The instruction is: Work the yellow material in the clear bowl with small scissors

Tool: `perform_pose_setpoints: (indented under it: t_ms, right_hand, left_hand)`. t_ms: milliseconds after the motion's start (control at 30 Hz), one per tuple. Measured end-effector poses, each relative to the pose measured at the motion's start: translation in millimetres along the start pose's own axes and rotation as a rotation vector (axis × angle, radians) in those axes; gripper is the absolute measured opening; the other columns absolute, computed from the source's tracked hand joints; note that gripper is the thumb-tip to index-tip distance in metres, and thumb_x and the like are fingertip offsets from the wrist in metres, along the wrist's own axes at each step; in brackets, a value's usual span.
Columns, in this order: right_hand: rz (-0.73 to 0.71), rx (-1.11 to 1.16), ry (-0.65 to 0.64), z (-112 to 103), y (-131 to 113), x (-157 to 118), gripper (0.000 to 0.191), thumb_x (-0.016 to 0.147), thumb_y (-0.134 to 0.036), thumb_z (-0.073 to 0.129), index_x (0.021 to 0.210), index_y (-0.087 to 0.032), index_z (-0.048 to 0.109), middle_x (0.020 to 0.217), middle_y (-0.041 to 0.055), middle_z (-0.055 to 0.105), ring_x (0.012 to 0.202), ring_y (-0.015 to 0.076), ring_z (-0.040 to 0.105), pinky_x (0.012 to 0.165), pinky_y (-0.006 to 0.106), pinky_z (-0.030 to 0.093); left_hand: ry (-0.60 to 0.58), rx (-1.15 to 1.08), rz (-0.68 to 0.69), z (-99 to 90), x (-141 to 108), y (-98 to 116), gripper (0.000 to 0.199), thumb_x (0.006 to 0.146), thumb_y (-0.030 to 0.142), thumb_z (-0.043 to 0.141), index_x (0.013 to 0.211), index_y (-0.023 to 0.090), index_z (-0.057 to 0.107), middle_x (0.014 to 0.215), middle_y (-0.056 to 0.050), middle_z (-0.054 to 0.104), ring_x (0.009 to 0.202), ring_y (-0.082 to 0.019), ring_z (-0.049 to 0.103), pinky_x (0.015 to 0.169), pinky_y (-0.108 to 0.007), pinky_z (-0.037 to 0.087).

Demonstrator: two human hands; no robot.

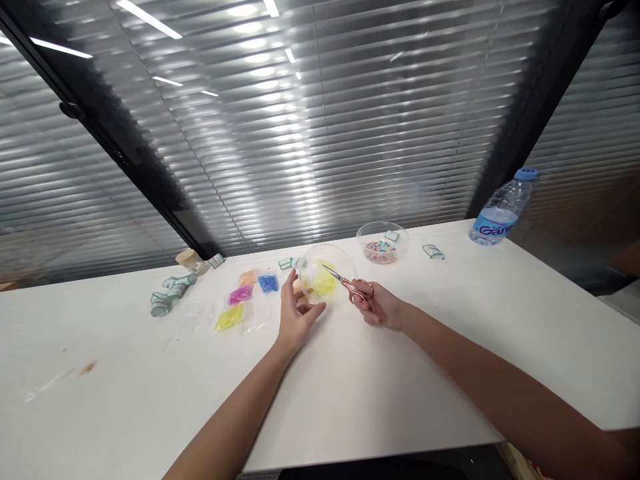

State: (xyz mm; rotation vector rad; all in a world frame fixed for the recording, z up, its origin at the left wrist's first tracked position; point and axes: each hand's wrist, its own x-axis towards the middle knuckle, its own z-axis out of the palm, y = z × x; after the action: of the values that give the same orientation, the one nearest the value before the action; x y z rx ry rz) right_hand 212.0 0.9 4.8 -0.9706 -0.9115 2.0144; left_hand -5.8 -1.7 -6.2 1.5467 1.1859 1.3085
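Observation:
A clear round bowl (354, 268) with yellow material in it stands on the white table. My left hand (296, 312) curves along the bowl's near left side, fingers and thumb apart; whether it presses on the wall I cannot tell. Rose-gold-handled scissors (345, 281) are in my right hand (379, 307), with fingers through the handle loops. Their blades point left across the bowl, above the yellow material. Left of my left hand lie small clear packets: a yellow one (230, 317), a magenta one (241, 295), an orange one (249, 277) and a blue one (269, 283).
Behind to the right sits another clear bowl (383, 231) with multicoloured beads. A green-and-white packet (433, 251) lies beyond it, then a water bottle (500, 210). Several crumpled packets (175, 287) and a beige round container (190, 259) are at left. Blinds (320, 133) rise behind the table.

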Motion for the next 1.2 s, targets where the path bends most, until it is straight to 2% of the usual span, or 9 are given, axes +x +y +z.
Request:
perform_pose_setpoints:
  t_ms: [100,233,367,467,867,1200]
  right_hand:
    - [0.076,0.034,-0.009,1.6,-4.1,-1.8,0.046,0.078,-0.056,0.066,0.068,-0.018,0.042,0.052,-0.0095,0.039,0.03,0.0013,0.023,0.031,0.018,0.017]
    - [0.131,0.077,0.011,1.4,-7.3,-0.9,0.046,0.082,-0.055,0.062,0.066,-0.017,0.04,0.049,-0.0099,0.037,0.03,0.0013,0.025,0.031,0.018,0.016]
    - [0.16,0.119,0.032,-1.1,-8.4,0.9,0.045,0.088,-0.054,0.053,0.065,-0.017,0.041,0.048,-0.0094,0.035,0.029,0.0016,0.023,0.031,0.018,0.016]
    - [0.17,0.125,0.037,-2.5,-8.6,1.2,0.045,0.087,-0.053,0.055,0.065,-0.016,0.043,0.049,-0.0092,0.037,0.029,0.0018,0.025,0.031,0.018,0.017]
    - [0.189,0.108,-0.003,-3.2,-9.3,0.7,0.045,0.085,-0.054,0.057,0.065,-0.016,0.043,0.048,-0.0097,0.037,0.029,0.0029,0.027,0.032,0.019,0.018]
    - [0.2,0.131,-0.019,-5.5,-8.1,2.0,0.045,0.086,-0.055,0.056,0.066,-0.017,0.042,0.05,-0.0095,0.039,0.03,0.0022,0.023,0.033,0.02,0.016]
  left_hand:
    - [-0.059,0.06,-0.016,0.4,-2.0,0.2,0.094,0.07,0.036,0.077,0.147,0.036,0.023,0.152,-0.01,0.023,0.109,-0.022,0.056,0.076,-0.032,0.057]
    - [-0.095,0.162,0.057,0.2,-3.5,-2.1,0.099,0.07,0.04,0.078,0.148,0.036,0.018,0.153,-0.011,0.019,0.103,-0.019,0.056,0.077,-0.034,0.056]
    - [-0.118,0.237,0.121,0.5,-3.8,-3.0,0.103,0.069,0.042,0.079,0.149,0.036,0.015,0.15,-0.011,0.023,0.101,-0.019,0.056,0.078,-0.035,0.056]
    - [-0.13,0.278,0.155,0.6,-4.3,-2.0,0.1,0.069,0.043,0.079,0.149,0.034,0.019,0.147,-0.011,0.027,0.099,-0.019,0.057,0.079,-0.036,0.056]
    - [-0.141,0.282,0.189,1.1,-4.5,-2.0,0.1,0.068,0.042,0.08,0.147,0.033,0.02,0.146,-0.012,0.027,0.099,-0.019,0.057,0.079,-0.037,0.056]
    - [-0.169,0.267,0.195,0.3,-5.2,-2.9,0.099,0.066,0.04,0.081,0.144,0.028,0.021,0.146,-0.015,0.027,0.107,-0.024,0.056,0.081,-0.039,0.056]
